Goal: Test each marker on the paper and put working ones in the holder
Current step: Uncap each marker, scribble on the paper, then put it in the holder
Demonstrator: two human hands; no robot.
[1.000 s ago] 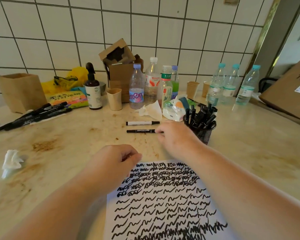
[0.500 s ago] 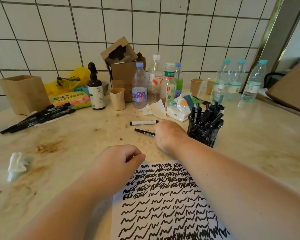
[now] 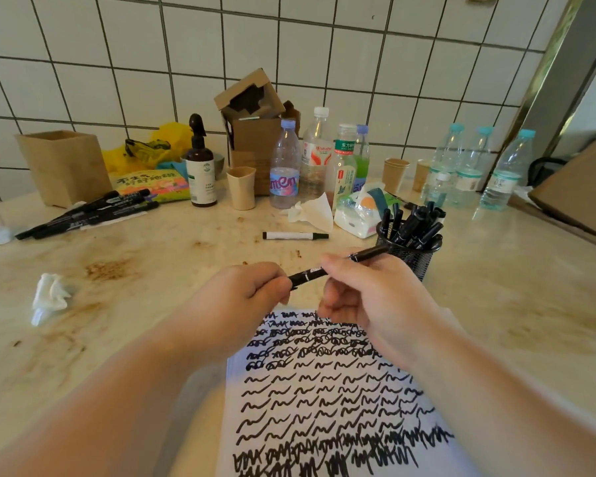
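Note:
A thin black marker (image 3: pixel 307 274) is held level above the counter between both hands. My right hand (image 3: pixel 369 301) grips its middle and far part, my left hand (image 3: pixel 245 297) pinches its near end, where the cap sits. Below them lies the white paper (image 3: pixel 324 401), covered with black scribble lines. The black mesh holder (image 3: pixel 415 251) stands just right of my right hand with several black markers upright in it. A white-barrelled marker (image 3: pixel 295 236) lies on the counter behind the hands. Several more black markers (image 3: pixel 93 211) lie in a bunch at the far left.
Along the tiled wall stand a brown box (image 3: pixel 62 166), a dark spray bottle (image 3: pixel 202 170), cardboard packaging (image 3: pixel 252 132), several plastic bottles (image 3: pixel 317 156), paper cups (image 3: pixel 394 173) and a tissue pack (image 3: pixel 362 215). A crumpled tissue (image 3: pixel 50 296) lies at left. A large carton (image 3: pixel 578 191) sits at right.
My right hand has lifted the thin black marker off the counter and drawn it toward me. My left hand has risen from the paper's corner and closed on its near end.

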